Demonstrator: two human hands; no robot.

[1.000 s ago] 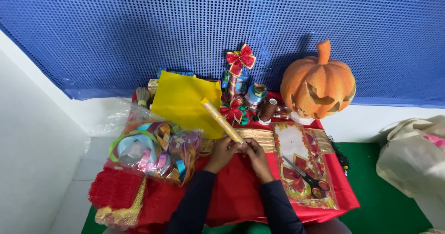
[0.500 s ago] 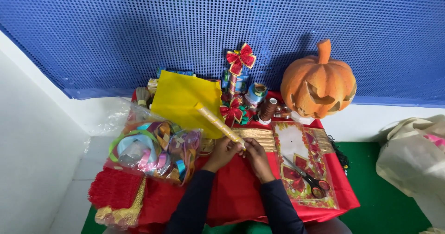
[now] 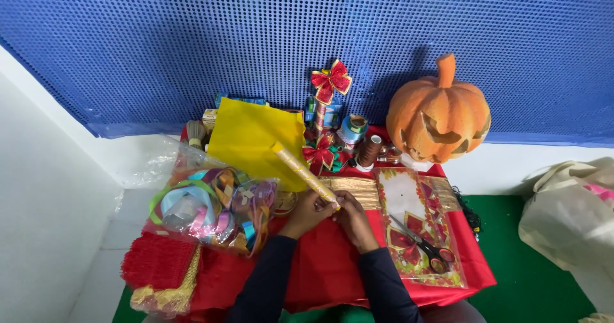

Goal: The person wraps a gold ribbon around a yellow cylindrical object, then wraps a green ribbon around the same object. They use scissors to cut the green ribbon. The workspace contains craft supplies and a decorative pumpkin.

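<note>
My left hand (image 3: 308,212) and my right hand (image 3: 351,217) meet over the red cloth (image 3: 320,265) and both grip the near end of a gold rolled tube (image 3: 300,169). The tube slants up and to the left, its far end over a yellow sheet (image 3: 252,137). Dark sleeves cover both forearms. A clear bag of coloured ribbons (image 3: 208,208) lies just left of my left hand. Flat gold trim (image 3: 364,192) lies under the hands.
An orange carved pumpkin (image 3: 438,115) stands at the back right. Red bows (image 3: 330,80), thread spools (image 3: 368,150) and tape rolls crowd the back centre. Scissors (image 3: 425,246) rest on a clear packet of red decorations. A beige bag (image 3: 569,214) sits on the green floor at right.
The tube's far end has swung slightly left and lower. Both hands stay closed on its near end in nearly the same spot.
</note>
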